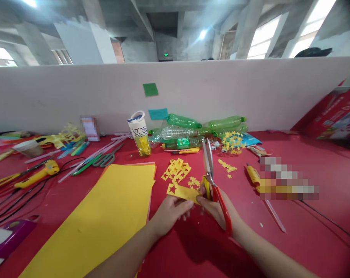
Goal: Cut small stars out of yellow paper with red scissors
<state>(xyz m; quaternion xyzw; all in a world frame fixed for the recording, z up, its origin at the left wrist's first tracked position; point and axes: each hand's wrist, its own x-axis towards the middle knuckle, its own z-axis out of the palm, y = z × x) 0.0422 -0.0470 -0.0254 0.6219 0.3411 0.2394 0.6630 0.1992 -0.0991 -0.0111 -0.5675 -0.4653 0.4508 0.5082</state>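
Note:
My left hand (168, 213) pinches a small yellow paper piece (183, 191) with a star-shaped hole in it, held just above the red table (308, 239). My right hand (218, 208) grips red-and-yellow scissors (211, 175), whose blades point away from me and stand nearly shut beside the paper's right end. Just beyond lie yellow paper scraps with star cut-outs (176, 170) and small loose yellow stars (227, 166). A large yellow paper sheet (105, 220) lies to the left of my left arm.
Green plastic bottles (198, 127) lie against the white partition. A patterned cup (139, 133) stands left of them. Green-handled scissors (104, 159), a yellow glue gun (38, 173) with black cables and straws fill the left. Another yellow tool (253, 175) lies right. A red box (334, 112) leans far right.

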